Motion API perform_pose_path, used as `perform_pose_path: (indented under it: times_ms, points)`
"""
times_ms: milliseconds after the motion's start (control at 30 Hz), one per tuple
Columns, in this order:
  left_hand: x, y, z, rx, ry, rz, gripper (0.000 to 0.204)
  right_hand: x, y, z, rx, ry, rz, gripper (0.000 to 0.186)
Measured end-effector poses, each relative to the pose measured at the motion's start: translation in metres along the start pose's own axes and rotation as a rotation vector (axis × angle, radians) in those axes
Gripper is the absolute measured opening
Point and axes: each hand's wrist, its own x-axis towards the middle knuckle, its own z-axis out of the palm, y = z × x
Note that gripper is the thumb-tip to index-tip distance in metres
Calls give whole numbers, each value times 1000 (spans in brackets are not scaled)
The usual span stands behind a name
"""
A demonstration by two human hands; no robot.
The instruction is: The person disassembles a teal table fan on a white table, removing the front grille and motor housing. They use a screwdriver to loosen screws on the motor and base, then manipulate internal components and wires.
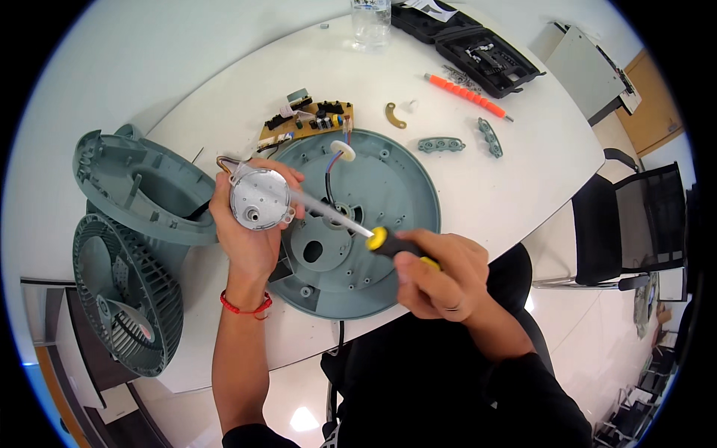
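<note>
My left hand (250, 250) is closed around a small round silver motor (260, 196), its flat metal face turned up, with a short shaft and two mounting ears showing. Thin wires run off the motor's upper edge. In my right hand (448, 276) is a screwdriver (392, 243) with a black and yellow handle. Its blurred shank points left toward the motor; whether the tip touches it I cannot tell. Beneath both hands lies a round grey-green fan base (407, 187), with wires and a white ring (342, 151) coming up from its middle.
A circuit board (306, 123) sits behind the base. At left rest a grey-green housing (142, 179) and a fan grille (160, 299). Farther right are a brass bracket (394, 116), two small grey-green strips (441, 145), an orange rod (467, 95), a toolbox (485, 60) and a bottle (371, 22).
</note>
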Motion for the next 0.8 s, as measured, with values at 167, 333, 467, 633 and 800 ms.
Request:
perform_pose_path:
  times_ms: [167, 333, 467, 633, 800]
  points:
    - [-2, 3, 4, 35, 26, -11, 59, 1, -2, -4, 25, -100, -175, 44]
    - [-2, 4, 3, 27, -12, -21, 61, 2, -2, -7, 63, -174, -181, 43]
    - [-4, 6, 10, 32, 75, -44, 62, -3, 0, 2, -50, 67, 78, 37]
    - [-2, 5, 4, 16, 28, -36, 62, 6, -1, -12, 69, -150, -143, 42]
    - [-3, 9, 12, 58, 94, -80, 67, -1, 2, -1, -39, 48, 52, 37]
